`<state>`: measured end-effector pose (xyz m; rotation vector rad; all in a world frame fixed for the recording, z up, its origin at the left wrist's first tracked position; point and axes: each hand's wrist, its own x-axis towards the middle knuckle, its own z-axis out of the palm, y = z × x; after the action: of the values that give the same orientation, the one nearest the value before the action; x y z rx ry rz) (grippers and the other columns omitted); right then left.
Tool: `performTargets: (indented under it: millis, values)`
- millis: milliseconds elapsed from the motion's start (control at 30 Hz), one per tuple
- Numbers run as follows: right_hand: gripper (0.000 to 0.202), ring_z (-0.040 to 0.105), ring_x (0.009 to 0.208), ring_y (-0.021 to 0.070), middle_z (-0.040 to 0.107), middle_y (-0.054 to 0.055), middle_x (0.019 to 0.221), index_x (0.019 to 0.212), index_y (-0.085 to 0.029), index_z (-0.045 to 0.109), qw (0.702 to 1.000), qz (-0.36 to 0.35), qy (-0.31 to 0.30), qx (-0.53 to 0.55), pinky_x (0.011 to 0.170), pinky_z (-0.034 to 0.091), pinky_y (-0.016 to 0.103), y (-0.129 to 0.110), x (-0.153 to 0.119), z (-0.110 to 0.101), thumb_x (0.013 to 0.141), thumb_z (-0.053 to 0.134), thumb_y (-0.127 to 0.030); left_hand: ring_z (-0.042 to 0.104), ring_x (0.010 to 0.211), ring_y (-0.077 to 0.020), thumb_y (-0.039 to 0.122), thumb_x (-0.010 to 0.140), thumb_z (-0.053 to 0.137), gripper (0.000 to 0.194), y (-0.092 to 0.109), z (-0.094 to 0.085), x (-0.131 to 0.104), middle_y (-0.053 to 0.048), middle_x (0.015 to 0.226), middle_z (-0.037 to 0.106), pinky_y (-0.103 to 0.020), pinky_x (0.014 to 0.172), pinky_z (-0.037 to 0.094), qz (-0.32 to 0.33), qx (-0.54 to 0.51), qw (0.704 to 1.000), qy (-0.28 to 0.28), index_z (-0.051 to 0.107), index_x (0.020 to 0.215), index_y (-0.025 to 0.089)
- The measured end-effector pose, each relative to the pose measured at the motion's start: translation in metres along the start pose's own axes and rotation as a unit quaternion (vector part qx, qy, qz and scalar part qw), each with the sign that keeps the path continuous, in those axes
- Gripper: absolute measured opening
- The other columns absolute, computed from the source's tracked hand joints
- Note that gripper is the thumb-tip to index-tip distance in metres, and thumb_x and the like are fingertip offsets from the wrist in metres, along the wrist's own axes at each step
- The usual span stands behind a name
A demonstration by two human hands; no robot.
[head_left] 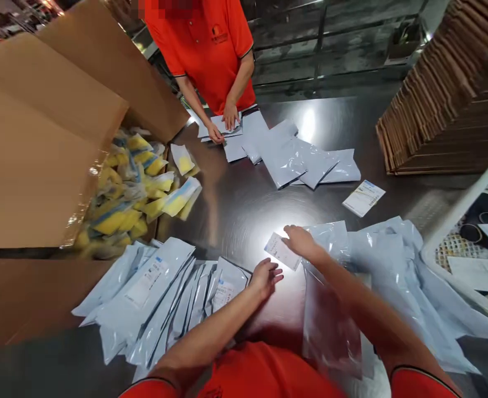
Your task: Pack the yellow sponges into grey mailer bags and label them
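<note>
A white printed shipping label [278,253] is at the middle of the metal table, with my right hand [300,241] gripping its upper right edge between thumb and fingers. Just left of and below the label is my left hand [263,279], its fingers slightly curled and apart, holding nothing. Beside my left forearm lies a row of overlapping grey mailer bags [177,304], some bearing labels. Under my right forearm sits a clear plastic sleeve [331,326], with a pile of pale mailer bags [389,260] to its right.
A stack of labels [363,198] lies at right. An open carton [40,143] with yellow packets [119,207] stands left. Across the table [227,204], a co-worker [211,55] handles mailers near spread mailer bags [283,152]. Flattened cardboard [443,94] and a white basket [451,221] are right.
</note>
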<state>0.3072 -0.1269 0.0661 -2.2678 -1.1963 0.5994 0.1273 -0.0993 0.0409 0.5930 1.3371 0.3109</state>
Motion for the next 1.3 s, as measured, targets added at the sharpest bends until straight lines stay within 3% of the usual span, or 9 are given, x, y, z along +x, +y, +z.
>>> performTargets:
  millis: [133, 333, 433, 533, 700, 867, 1100, 1200, 1300]
  values:
    - [0.032, 0.066, 0.090, 0.0179, 0.069, 0.007, 0.101, 0.102, -0.014, 0.066, 0.995, 0.016, -0.092, 0.024, 0.084, 0.054, 0.037, -0.021, 0.010, 0.034, 0.093, 0.063, -0.044, 0.059, 0.059, -0.0108, 0.003, 0.075, 0.063, 0.037, -0.007, 0.007, 0.010, 0.002, 0.074, 0.059, -0.023, 0.060, 0.050, 0.028, -0.035, 0.999, 0.005, 0.049, 0.104, 0.020]
    - [0.022, 0.061, 0.070, 0.0145, 0.068, 0.003, 0.071, 0.075, -0.015, 0.066, 0.978, -0.002, -0.181, 0.107, 0.064, 0.045, 0.024, -0.008, -0.004, 0.027, 0.083, 0.065, -0.035, 0.061, 0.063, -0.0126, 0.008, 0.076, 0.067, 0.032, -0.003, 0.002, 0.008, 0.000, 0.077, 0.066, -0.023, 0.062, 0.049, 0.054, -0.049, 0.997, -0.017, 0.056, 0.104, 0.018]
    - [0.032, 0.064, 0.073, 0.0159, 0.071, 0.004, 0.082, 0.090, -0.014, 0.068, 0.949, -0.009, -0.157, 0.273, 0.064, 0.048, 0.025, -0.013, -0.027, 0.023, 0.085, 0.056, -0.043, 0.068, 0.080, -0.0179, 0.017, 0.077, 0.074, 0.029, 0.009, -0.006, -0.005, -0.006, 0.092, 0.073, -0.027, 0.073, 0.052, 0.119, -0.081, 0.981, -0.127, 0.063, 0.104, 0.016]
    - [0.043, 0.065, 0.076, 0.0187, 0.071, 0.005, 0.083, 0.092, -0.014, 0.068, 0.901, -0.008, -0.116, 0.417, 0.067, 0.051, 0.029, -0.027, -0.053, 0.019, 0.080, 0.061, -0.055, 0.071, 0.086, -0.0259, 0.028, 0.075, 0.081, 0.035, 0.023, -0.020, -0.025, -0.012, 0.095, 0.075, -0.034, 0.078, 0.054, 0.123, -0.078, 0.953, -0.264, 0.068, 0.102, 0.012]
    - [0.040, 0.057, 0.058, 0.0140, 0.062, -0.003, 0.066, 0.081, -0.019, 0.061, 0.896, -0.006, -0.042, 0.442, 0.054, 0.045, 0.025, -0.057, -0.092, 0.004, 0.067, 0.076, -0.054, 0.072, 0.095, -0.0298, 0.036, 0.075, 0.082, 0.039, 0.032, -0.053, -0.066, -0.015, 0.094, 0.075, -0.037, 0.084, 0.054, 0.130, -0.054, 0.927, -0.348, 0.070, 0.103, 0.011]
    - [0.047, 0.044, 0.045, 0.0101, 0.050, -0.006, 0.051, 0.063, -0.022, 0.050, 0.903, -0.029, -0.032, 0.426, 0.046, 0.037, 0.024, -0.088, -0.123, -0.007, 0.067, 0.074, -0.062, 0.068, 0.108, -0.0342, 0.046, 0.076, 0.080, 0.055, 0.027, -0.084, -0.097, -0.018, 0.102, 0.075, -0.045, 0.096, 0.051, 0.105, -0.104, 0.878, -0.456, 0.066, 0.115, 0.010]
    - [0.041, 0.039, 0.043, 0.0096, 0.046, -0.008, 0.049, 0.071, -0.024, 0.054, 0.887, -0.048, 0.087, 0.450, 0.044, 0.033, 0.023, -0.118, -0.157, -0.011, 0.070, 0.074, -0.061, 0.072, 0.095, -0.0332, 0.065, 0.065, 0.080, 0.071, 0.013, -0.128, -0.130, -0.017, 0.103, 0.076, -0.044, 0.090, 0.051, 0.101, -0.083, 0.858, -0.497, 0.070, 0.109, 0.011]
    - [0.040, 0.039, 0.042, 0.0096, 0.043, -0.009, 0.049, 0.071, -0.026, 0.050, 0.854, -0.054, 0.124, 0.503, 0.040, 0.032, 0.022, -0.124, -0.162, -0.021, 0.070, 0.076, -0.056, 0.072, 0.093, -0.0306, 0.075, 0.058, 0.078, 0.077, 0.008, -0.148, -0.147, -0.014, 0.104, 0.076, -0.042, 0.088, 0.052, 0.114, -0.070, 0.845, -0.518, 0.072, 0.106, 0.015]
    - [0.040, 0.036, 0.039, 0.0089, 0.042, -0.010, 0.047, 0.071, -0.026, 0.048, 0.818, -0.073, 0.142, 0.553, 0.038, 0.032, 0.022, -0.133, -0.166, -0.029, 0.069, 0.077, -0.053, 0.072, 0.087, -0.0297, 0.067, 0.057, 0.084, 0.071, 0.001, -0.168, -0.158, -0.011, 0.101, 0.076, -0.044, 0.085, 0.053, 0.154, -0.061, 0.834, -0.525, 0.071, 0.109, 0.020]
